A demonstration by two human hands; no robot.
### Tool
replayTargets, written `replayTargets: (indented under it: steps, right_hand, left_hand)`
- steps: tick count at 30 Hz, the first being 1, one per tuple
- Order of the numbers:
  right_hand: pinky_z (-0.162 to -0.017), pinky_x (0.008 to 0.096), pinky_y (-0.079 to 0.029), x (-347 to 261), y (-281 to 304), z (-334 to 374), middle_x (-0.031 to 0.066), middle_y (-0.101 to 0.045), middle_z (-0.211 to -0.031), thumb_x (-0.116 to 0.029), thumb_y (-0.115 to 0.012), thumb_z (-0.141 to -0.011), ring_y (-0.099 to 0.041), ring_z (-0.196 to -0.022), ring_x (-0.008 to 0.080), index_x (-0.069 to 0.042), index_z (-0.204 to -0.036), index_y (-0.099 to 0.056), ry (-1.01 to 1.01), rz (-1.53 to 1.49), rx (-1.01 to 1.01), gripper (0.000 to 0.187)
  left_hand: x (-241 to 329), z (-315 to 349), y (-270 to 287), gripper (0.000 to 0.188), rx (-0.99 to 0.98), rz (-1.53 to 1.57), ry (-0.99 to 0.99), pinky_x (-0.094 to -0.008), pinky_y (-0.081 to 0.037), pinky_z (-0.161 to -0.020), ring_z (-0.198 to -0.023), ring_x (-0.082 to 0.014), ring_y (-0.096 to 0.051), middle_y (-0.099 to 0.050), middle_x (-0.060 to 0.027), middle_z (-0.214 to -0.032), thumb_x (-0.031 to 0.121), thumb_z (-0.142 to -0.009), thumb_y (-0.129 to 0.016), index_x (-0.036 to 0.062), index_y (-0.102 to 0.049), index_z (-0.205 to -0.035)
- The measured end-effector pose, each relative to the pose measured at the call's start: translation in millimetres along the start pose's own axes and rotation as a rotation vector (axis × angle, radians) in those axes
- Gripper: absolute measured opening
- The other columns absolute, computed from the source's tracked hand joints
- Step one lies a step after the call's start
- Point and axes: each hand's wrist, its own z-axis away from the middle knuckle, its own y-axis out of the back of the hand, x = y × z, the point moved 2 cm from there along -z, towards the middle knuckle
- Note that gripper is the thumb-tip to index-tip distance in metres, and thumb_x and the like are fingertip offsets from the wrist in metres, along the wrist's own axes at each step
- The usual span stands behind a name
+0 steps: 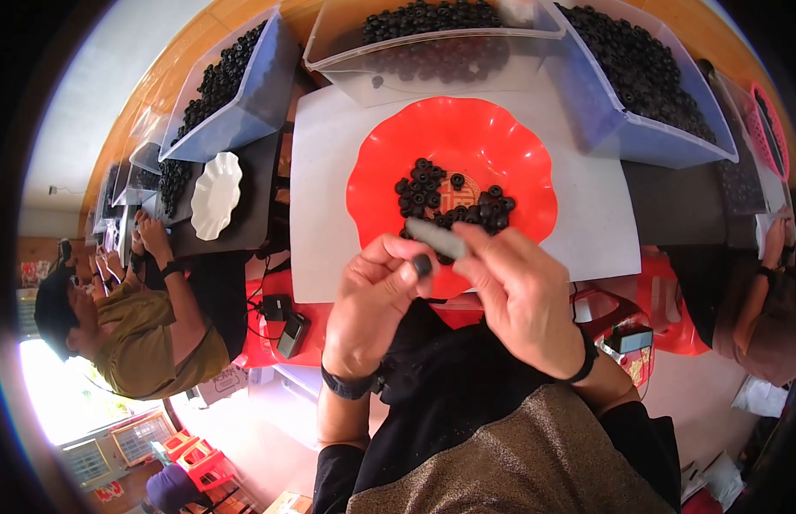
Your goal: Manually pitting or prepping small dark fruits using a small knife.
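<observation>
Black, small and rounded: one piece sat pinched between thumb and fingers of the left hand, to the left of the right hand. From my remote station I saw the right hand grasping a grey strip that slanted across toward the left fingers; whether they touched it, I could not tell. Just beyond both hands, loose black pieces lay in a red scalloped plate. Farther out I noted a clear bin straight ahead, a blue bin ahead of the right hand, and a white dish well left of the left hand.
</observation>
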Motion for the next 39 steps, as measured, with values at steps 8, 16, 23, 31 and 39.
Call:
replayTargets:
  steps: [8,16,23,31,39]
  right_hand:
    - [-0.052,0.0337,-0.046,-1,9,-1,0.0067,-0.057,-0.071,-0.016,-0.071,-0.081,-0.056,-0.059,0.0238,-0.003,-0.108,-0.065,-0.022,-0.095,0.024,0.031]
    - [-0.054,0.0335,-0.045,-11,12,7,0.0069,-0.058,-0.073,-0.013,-0.071,-0.082,-0.057,-0.06,0.0241,-0.005,-0.109,-0.065,-0.022,-0.005,-0.096,0.029]
    - [-0.048,0.0336,-0.043,-6,8,8,0.0048,-0.05,-0.066,-0.018,-0.072,-0.08,-0.053,-0.057,0.0217,-0.005,-0.105,-0.064,0.052,0.017,-0.038,0.03]
    - [-0.049,0.0338,-0.044,3,10,1,0.0063,-0.054,-0.068,-0.02,-0.07,-0.083,-0.055,-0.057,0.0236,-0.006,-0.104,-0.066,-0.064,-0.06,0.006,0.026]
    - [-0.054,0.0321,-0.045,-11,15,6,0.0097,-0.058,-0.071,-0.01,-0.069,-0.084,-0.058,-0.058,0.0238,-0.001,-0.108,-0.066,-0.077,-0.094,-0.124,0.026]
  left_hand:
    - [-1,-1,6,0.016,0.08,0.119,0.026,-0.0259,-0.05,-0.079,-0.083,-0.015,-0.059,-0.062,-0.0078,-0.093,0.003,-0.092,-0.057,0.0004,-0.056,-0.108]
    - [-5,-2,13,0.012,0.016,0.201,0.027,-0.0262,-0.05,-0.079,-0.092,-0.015,-0.058,-0.06,-0.0085,-0.098,0.003,-0.094,-0.054,0.0025,-0.058,-0.105]
    - [-4,-1,7,0.011,0.047,0.19,0.034,-0.0265,-0.049,-0.078,-0.087,-0.0155,-0.058,-0.06,-0.009,-0.095,0.003,-0.093,-0.054,0.0022,-0.058,-0.103]
    - [-5,-2,2,0.02,-0.049,0.161,0.071,-0.0259,-0.047,-0.075,-0.081,-0.0165,-0.055,-0.059,-0.0091,-0.093,0.003,-0.09,-0.059,0.0032,-0.053,-0.11]
    - [-5,-2,5,0.022,0.04,0.204,0.07,-0.0267,-0.049,-0.078,-0.086,-0.0169,-0.058,-0.061,-0.0098,-0.099,0.004,-0.092,-0.057,0.0037,-0.052,-0.113]
